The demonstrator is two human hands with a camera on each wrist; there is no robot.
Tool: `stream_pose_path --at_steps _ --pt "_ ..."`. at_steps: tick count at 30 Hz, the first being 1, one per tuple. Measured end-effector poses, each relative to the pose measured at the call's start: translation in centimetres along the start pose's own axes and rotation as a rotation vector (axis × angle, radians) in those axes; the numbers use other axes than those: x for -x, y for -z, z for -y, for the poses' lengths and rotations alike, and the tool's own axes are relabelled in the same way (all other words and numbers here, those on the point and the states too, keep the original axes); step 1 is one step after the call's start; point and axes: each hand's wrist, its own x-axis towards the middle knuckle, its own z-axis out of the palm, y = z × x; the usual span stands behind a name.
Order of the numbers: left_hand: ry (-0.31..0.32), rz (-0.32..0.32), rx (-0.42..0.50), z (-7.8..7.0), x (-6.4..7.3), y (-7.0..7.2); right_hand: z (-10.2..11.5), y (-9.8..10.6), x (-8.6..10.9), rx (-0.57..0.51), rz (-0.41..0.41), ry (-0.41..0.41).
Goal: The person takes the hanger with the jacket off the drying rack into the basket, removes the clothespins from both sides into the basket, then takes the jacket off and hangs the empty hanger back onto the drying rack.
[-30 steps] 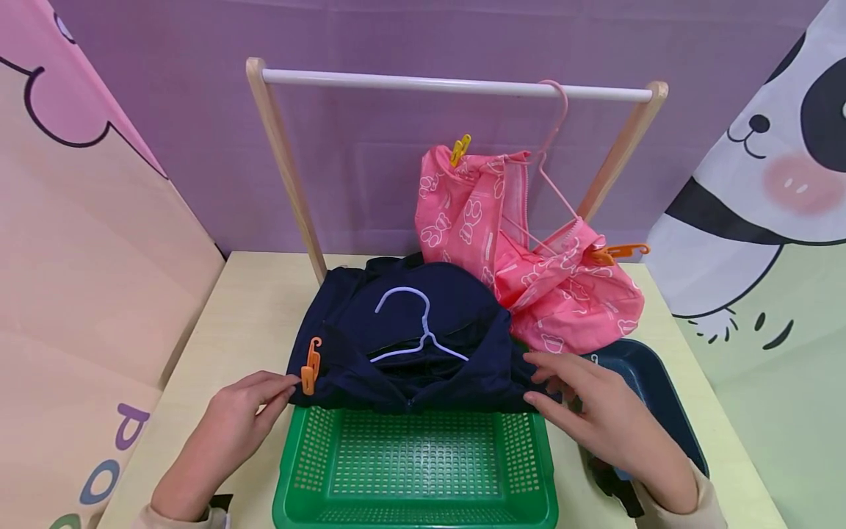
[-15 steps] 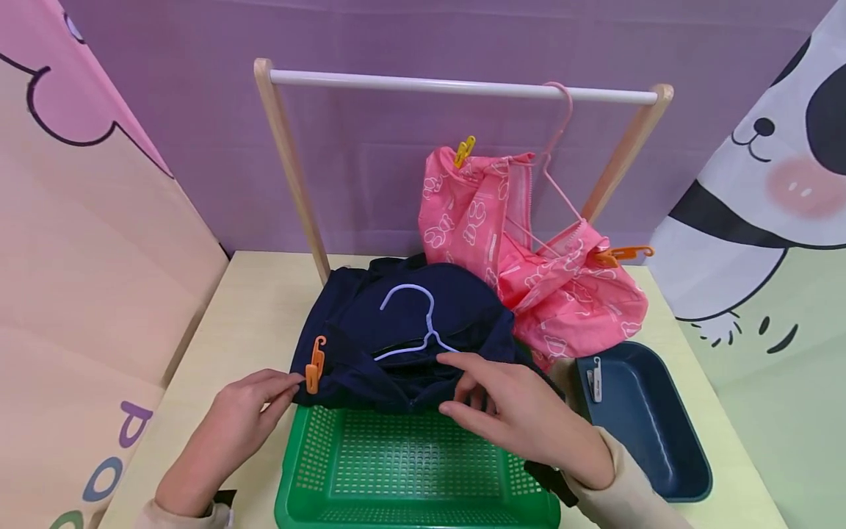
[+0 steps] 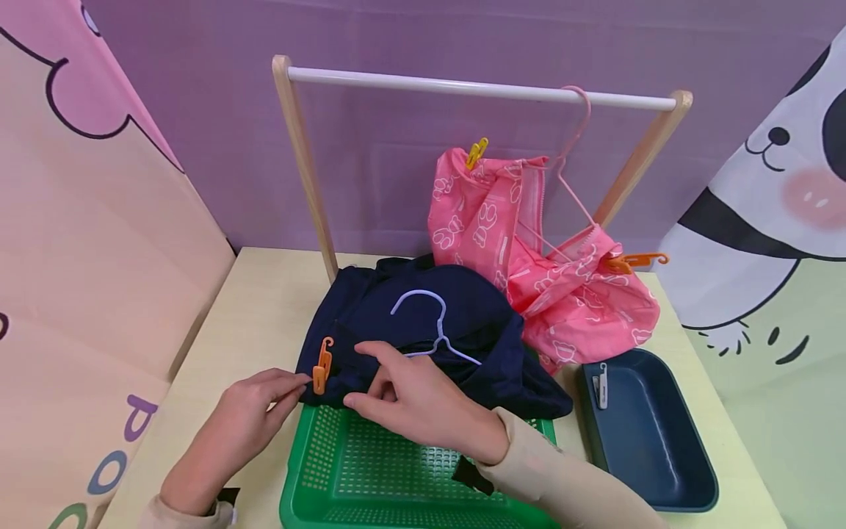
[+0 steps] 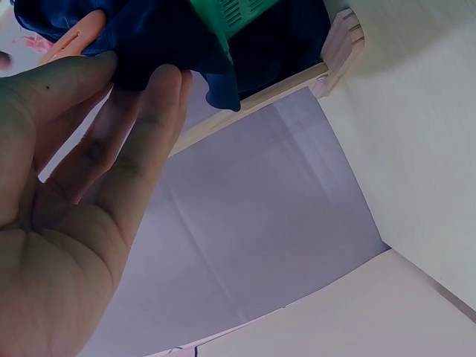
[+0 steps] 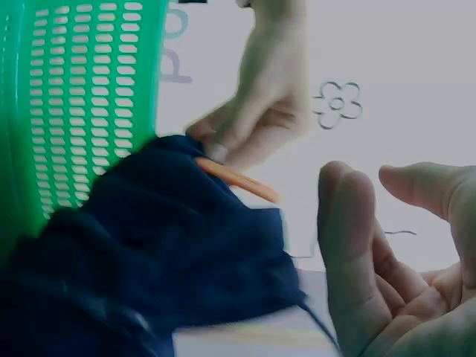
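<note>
My left hand (image 3: 247, 419) pinches the left corner of a navy garment (image 3: 377, 301) between thumb and fingertips. Right beside those fingertips, an orange clothespin (image 3: 320, 375) is clipped on the garment; the left wrist view shows the pinched navy cloth (image 4: 163, 37). Over the garment's front hovers my right hand (image 3: 423, 404), thumb and index finger apart with nothing between them, pointing toward the clothespin. A lavender hanger (image 3: 443, 312) lies in the garment's neck opening, its hook upward and its lower part partly covered by cloth. The right wrist view shows the clothespin (image 5: 245, 182) beyond the right fingertips.
A green basket (image 3: 297, 470) sits under the garment's front edge. Behind stands a rack with a white bar (image 3: 423, 84), where a pink garment (image 3: 469, 213) hangs with yellow and orange clips. To the right, a dark blue tray (image 3: 694, 448) holds a white clip (image 3: 601, 386).
My right hand has left the garment's right end and travelled left across its front toward the orange clothespin. My left hand keeps its pinch. The head view has shifted slightly.
</note>
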Motion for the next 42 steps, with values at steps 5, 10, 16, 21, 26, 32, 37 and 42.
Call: stream_pose_path --at_steps 5,10,16,21,26,32,37,42 --pt "0.023 0.028 0.005 0.0 0.0 0.3 -0.2 -1.9 -1.9 -0.212 0.022 -0.137" --pt "0.017 0.026 0.002 0.0 0.2 0.3 -0.2 -3.3 -3.2 -0.357 0.027 -0.231" --pt "-0.014 0.001 -0.011 0.0 0.2 0.2 -0.3 -4.4 -4.2 -0.358 0.04 -0.265" --pt "-0.054 -0.022 -0.026 0.1 0.3 0.1 -0.2 -5.0 -4.4 -0.351 0.037 -0.262" --pt "-0.073 -0.027 -0.028 0.1 0.1 0.2 -0.2 -5.2 -4.3 -0.329 0.032 -0.239" --pt "-0.072 -0.023 -0.029 0.1 0.0 0.1 -0.3 -5.2 -4.3 -0.14 0.041 -0.142" --pt "-0.099 -0.042 -0.034 0.3 0.0 0.0 -0.5 -5.4 -4.2 -0.016 0.023 -0.048" --pt "-0.102 -0.042 -0.025 0.3 0.0 0.0 -0.5 -5.6 -4.2 0.069 0.002 0.017"
